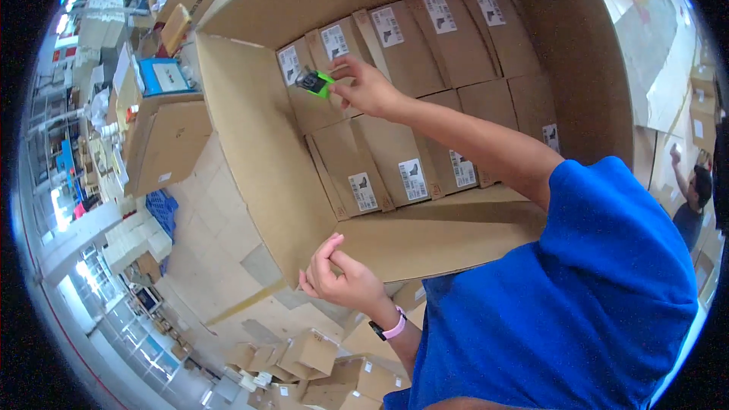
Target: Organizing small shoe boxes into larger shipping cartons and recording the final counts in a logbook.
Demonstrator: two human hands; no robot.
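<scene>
In a large open cardboard carton (250, 121) lie two rows of brown shoe boxes (410, 53); their white labels (388, 26) carry a small boot picture. My right hand (368, 91) reaches in over the far-left boxes. Its fingers and thumb pinch a small green-and-black device (314, 83), whose exact kind I cannot make out. The device is above the label of the far-left box, and whether it touches is unclear. My left hand (338, 277) hovers by the carton's near-left edge, fingers half curled and apart, nothing visible in them. A pink-strapped watch (389, 326) circles that wrist.
Left of the carton stands a brown box (168, 140) with a blue-edged folder (165, 76) on top. A blue plastic crate (162, 216) is on the floor beyond. Several cartons (311, 354) sit at the bottom. Another person (692, 201) is at the far right.
</scene>
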